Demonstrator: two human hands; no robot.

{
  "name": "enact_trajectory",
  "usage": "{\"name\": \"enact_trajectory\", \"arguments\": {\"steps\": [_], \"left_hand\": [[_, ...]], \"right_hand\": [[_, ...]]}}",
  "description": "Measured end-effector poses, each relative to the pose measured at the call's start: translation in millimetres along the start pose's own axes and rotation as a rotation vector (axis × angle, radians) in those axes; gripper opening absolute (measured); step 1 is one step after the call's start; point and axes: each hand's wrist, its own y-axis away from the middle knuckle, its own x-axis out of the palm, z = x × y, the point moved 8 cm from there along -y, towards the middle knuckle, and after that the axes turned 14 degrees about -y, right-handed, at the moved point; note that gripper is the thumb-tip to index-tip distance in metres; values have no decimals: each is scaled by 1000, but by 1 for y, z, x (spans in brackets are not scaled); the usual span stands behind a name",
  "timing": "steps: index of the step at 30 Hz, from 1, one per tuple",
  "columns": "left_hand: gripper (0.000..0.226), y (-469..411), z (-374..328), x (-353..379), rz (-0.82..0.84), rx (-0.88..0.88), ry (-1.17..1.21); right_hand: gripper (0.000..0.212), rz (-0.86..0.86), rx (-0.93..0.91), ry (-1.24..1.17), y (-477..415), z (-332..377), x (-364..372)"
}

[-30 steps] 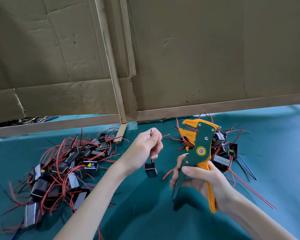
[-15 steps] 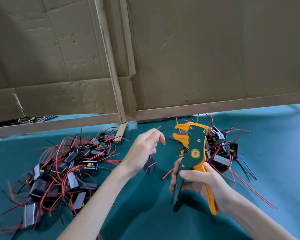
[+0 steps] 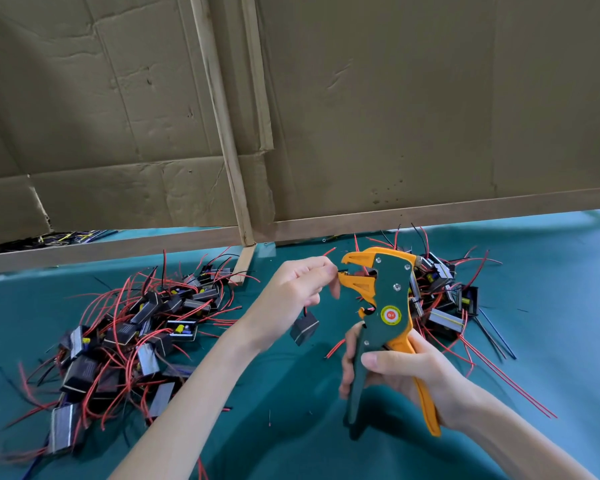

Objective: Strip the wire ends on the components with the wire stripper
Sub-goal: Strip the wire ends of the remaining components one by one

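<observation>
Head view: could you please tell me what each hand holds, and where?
The right hand grips the wire stripper by its handles; the left hand pinches, near its tip, the wire of the dangling black component.

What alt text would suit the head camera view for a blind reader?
A person's left hand pinches a thin wire, its end at the orange jaws of a wire stripper gripped by the right hand; a small black component dangles below. Similar components with red wires lie in a left pile and a right pile on the teal cloth.
</observation>
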Motion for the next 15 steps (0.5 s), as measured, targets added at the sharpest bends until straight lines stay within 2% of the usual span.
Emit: {"name": "enact_trajectory", "arguments": {"steps": [9, 15], "left_hand": [[34, 0, 5, -3, 45, -3, -30], [33, 1, 0, -1, 79, 15, -26]], "right_hand": [[15, 5, 15, 64, 1, -1, 2], [13, -51, -5, 138, 2, 0, -1]]}}
